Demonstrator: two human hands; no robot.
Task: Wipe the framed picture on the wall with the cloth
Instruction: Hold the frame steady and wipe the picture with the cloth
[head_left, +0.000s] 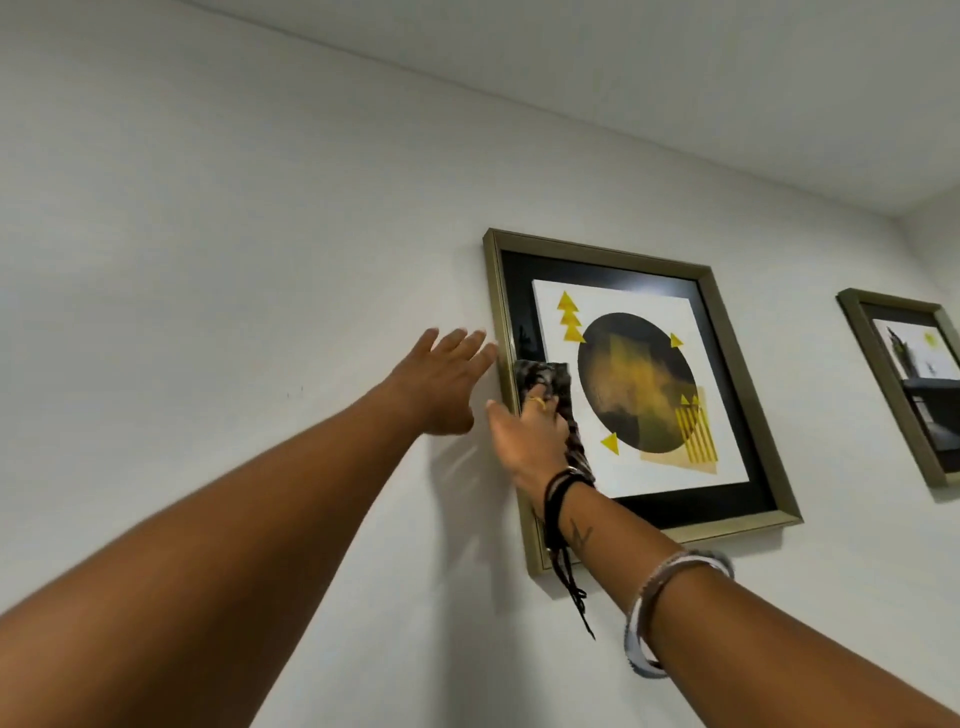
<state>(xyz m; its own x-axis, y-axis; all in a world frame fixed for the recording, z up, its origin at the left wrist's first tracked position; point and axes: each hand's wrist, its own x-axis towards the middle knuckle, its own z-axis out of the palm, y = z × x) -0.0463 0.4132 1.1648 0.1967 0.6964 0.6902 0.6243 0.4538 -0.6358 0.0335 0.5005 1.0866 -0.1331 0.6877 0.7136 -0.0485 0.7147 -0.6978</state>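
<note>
Framed picture (644, 384), brass-tone rect frame, mottled cloth (545, 387) under R hand (530, 436)

There are no words, numbers or brand names to read here. The framed picture (639, 384) shows only shapes: a dark circle, yellow triangles and yellow stripes, with no letters.

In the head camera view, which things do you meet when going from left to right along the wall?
Left hand → cloth under the right hand → framed picture → second framed picture at the right edge.
</note>
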